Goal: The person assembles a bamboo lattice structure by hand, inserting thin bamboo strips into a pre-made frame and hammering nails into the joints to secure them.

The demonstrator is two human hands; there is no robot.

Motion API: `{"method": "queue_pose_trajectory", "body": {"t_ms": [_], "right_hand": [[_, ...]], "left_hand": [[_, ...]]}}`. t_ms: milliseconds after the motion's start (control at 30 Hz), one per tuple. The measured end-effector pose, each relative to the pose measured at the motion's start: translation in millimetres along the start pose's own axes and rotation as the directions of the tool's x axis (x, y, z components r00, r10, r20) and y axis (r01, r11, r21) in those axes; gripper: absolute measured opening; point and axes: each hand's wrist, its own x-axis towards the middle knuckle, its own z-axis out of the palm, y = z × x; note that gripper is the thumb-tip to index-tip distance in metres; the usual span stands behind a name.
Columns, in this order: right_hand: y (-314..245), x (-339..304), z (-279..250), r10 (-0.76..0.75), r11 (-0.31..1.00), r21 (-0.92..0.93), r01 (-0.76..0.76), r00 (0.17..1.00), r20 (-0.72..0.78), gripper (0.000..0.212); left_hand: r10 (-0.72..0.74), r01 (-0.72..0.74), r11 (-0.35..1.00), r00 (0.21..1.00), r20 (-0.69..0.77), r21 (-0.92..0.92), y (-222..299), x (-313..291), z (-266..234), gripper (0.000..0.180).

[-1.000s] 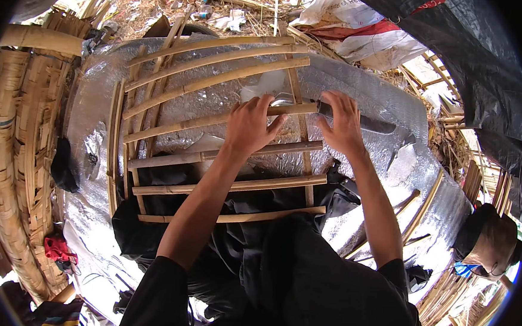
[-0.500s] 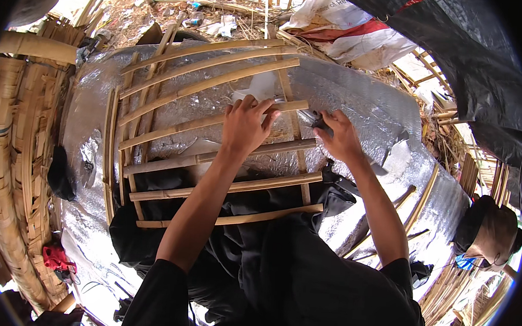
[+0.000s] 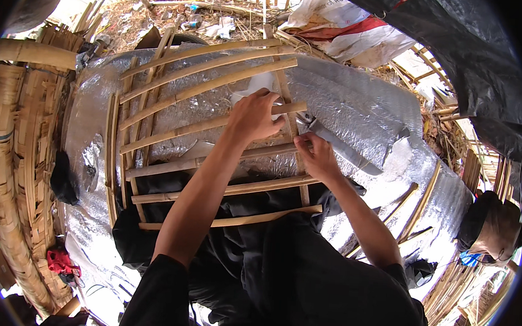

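We are kneeling over a bamboo frame, a grid of pale split slats lashed across a few crosspieces, lying on a crinkled silver foil sheet. The slats are running roughly left to right, bowing upward in the fisheye, and the frame is covering the middle and left part of the sheet. A black cloth is lying under the frame's near edge and over our lap.

Our left hand is pressing down on a slat near the frame's right end, fingers curled over it and gripping it. Our right hand is just beside it, fingers pinched together at the crosspiece; we cannot tell exactly what they are pinching. A knife with a broad grey blade is lying just beyond that hand, its long axis slanting from the frame's right end toward the sheet's right edge, tip pointing right and slightly toward us.

Loose bamboo strips are lying on the sheet's right side. Woven bamboo work is standing along the left edge, a red rag by the near left corner, and a white sack beyond the far edge.
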Motion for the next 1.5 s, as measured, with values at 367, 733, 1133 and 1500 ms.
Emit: {"method": "queue_pose_trajectory", "body": {"t_ms": [367, 733, 1133, 1500], "right_hand": [[-45, -34, 1, 0.228, 0.941, 0.256, -0.222, 0.974, 0.008, 0.033], [-1, -85, 34, 0.192, 0.944, 0.284, -0.169, 0.98, -0.056, 0.029], [14, 28, -30, -0.421, 0.792, -0.528, 0.307, 0.901, -0.107, 0.037], [5, 36, -29, -0.323, 0.815, -0.441, 0.376, 0.926, 0.193, 0.036]], "left_hand": [[0.008, -0.011, 0.998, 0.999, -0.048, -0.063, -2, -25, 0, 0.058], [0.17, -0.188, 0.969, 0.978, -0.121, -0.158, -8, -54, 20, 0.045], [0.183, -0.269, 0.944, 0.908, -0.377, -0.191, -14, -31, 11, 0.03], [0.139, -0.192, 0.967, 0.947, -0.289, -0.165, -11, -55, 24, 0.027]]}}
